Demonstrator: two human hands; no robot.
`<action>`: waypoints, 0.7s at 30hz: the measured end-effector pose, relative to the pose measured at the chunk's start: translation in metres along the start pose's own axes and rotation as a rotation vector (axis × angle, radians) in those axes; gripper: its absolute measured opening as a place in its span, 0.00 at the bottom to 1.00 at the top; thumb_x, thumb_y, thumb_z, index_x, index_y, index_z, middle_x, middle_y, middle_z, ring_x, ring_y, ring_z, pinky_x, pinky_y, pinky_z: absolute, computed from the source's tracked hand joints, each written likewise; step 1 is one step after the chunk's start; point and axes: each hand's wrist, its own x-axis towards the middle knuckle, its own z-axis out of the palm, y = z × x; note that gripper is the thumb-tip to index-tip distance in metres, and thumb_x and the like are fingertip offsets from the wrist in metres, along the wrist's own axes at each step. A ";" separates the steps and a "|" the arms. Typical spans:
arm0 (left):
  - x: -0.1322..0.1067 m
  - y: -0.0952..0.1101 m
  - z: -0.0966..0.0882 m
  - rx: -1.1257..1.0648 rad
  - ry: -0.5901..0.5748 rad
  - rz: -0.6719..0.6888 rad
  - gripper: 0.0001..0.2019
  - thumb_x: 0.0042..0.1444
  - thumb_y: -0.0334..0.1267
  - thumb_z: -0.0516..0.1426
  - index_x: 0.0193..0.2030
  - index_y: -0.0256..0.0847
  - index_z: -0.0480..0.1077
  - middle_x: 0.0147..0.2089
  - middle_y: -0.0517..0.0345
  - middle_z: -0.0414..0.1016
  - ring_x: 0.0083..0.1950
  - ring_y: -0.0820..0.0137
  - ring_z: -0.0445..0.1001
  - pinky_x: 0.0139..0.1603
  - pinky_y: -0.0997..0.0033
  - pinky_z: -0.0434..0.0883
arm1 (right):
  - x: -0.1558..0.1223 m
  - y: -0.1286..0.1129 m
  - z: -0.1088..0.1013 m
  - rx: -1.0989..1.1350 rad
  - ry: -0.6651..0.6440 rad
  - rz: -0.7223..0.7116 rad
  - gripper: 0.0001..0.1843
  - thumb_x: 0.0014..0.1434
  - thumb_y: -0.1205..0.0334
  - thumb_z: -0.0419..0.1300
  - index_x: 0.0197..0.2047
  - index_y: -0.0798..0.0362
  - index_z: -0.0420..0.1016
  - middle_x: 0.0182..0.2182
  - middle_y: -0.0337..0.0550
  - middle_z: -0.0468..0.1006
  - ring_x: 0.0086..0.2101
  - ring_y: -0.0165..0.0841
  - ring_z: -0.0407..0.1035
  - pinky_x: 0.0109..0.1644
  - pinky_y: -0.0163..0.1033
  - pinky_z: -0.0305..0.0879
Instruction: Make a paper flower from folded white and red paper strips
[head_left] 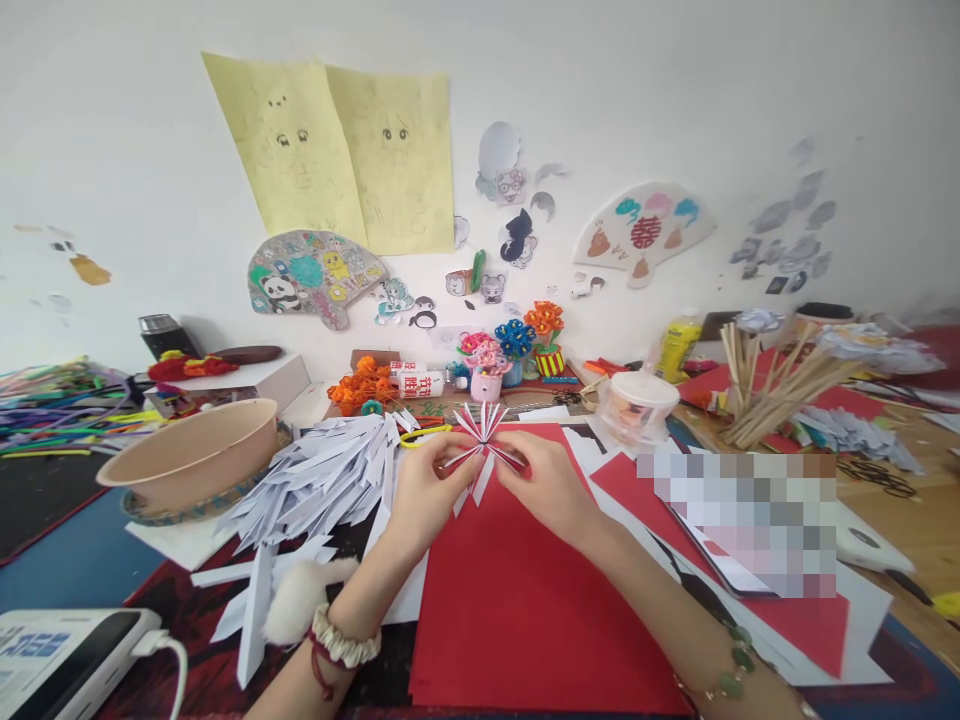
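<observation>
Presently, fingers [522, 440] of left hand [426, 480] and right hand [555, 482] pinch nearly together either side of a folded-paper burst [484, 440] above red sheets [517, 600], white strips [322, 475] heaped leftward; seemingly a shaping step, next wanting steady, even pressure.

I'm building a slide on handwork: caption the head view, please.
Left hand and right hand hold a fanned paper piece over red paper, beside piled white strips.
</observation>
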 end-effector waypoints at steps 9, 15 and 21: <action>0.001 -0.002 0.001 -0.003 -0.109 0.005 0.11 0.54 0.43 0.61 0.38 0.36 0.77 0.37 0.51 0.81 0.35 0.66 0.79 0.34 0.70 0.75 | 0.000 0.012 -0.008 -0.211 0.002 -0.160 0.16 0.67 0.64 0.50 0.35 0.50 0.78 0.29 0.47 0.76 0.31 0.40 0.69 0.36 0.42 0.63; 0.009 0.005 0.004 0.022 -0.198 0.077 0.13 0.59 0.43 0.57 0.41 0.37 0.77 0.35 0.51 0.82 0.31 0.67 0.78 0.30 0.71 0.74 | 0.006 0.014 -0.025 -0.186 0.050 -0.174 0.14 0.67 0.60 0.53 0.39 0.48 0.80 0.36 0.46 0.82 0.37 0.40 0.74 0.43 0.42 0.68; 0.024 0.026 0.045 0.116 -0.202 0.229 0.08 0.56 0.36 0.58 0.40 0.44 0.79 0.41 0.56 0.83 0.39 0.65 0.79 0.39 0.70 0.73 | -0.019 0.019 -0.071 -0.139 0.227 -0.088 0.12 0.64 0.56 0.57 0.42 0.46 0.82 0.41 0.45 0.84 0.42 0.44 0.77 0.48 0.49 0.71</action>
